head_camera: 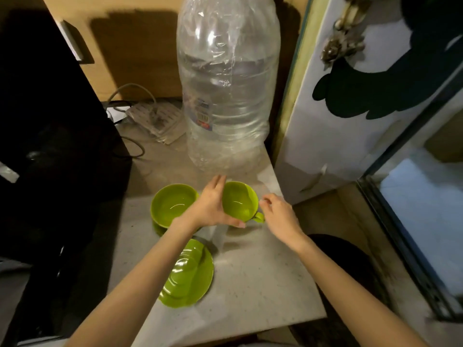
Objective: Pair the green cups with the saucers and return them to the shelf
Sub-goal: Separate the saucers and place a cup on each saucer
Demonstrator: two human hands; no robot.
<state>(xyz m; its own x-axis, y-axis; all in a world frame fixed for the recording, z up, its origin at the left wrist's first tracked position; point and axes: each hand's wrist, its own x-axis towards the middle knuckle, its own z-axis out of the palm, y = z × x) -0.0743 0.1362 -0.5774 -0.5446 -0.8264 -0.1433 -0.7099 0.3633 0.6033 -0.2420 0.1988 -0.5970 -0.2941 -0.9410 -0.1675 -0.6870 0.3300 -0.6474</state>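
Observation:
Two green cups stand on a pale stone counter [263,284]. The left cup [172,204] sits on a green saucer whose edge [157,229] shows below it. My left hand [211,206] wraps the left side of the right cup [240,200], fingers over its far rim and thumb under its near side. My right hand [278,214] hovers just right of that cup's handle [259,217], fingers loosely curled and holding nothing. A second green saucer [190,271] lies alone on the counter nearer to me, partly under my left forearm.
A large clear plastic water bottle [228,91] stands right behind the cups. A dark appliance [50,146] fills the left side. A power strip with cables [155,118] lies at the back. A white cabinet wall [338,121] rises at right, beyond the counter's edge.

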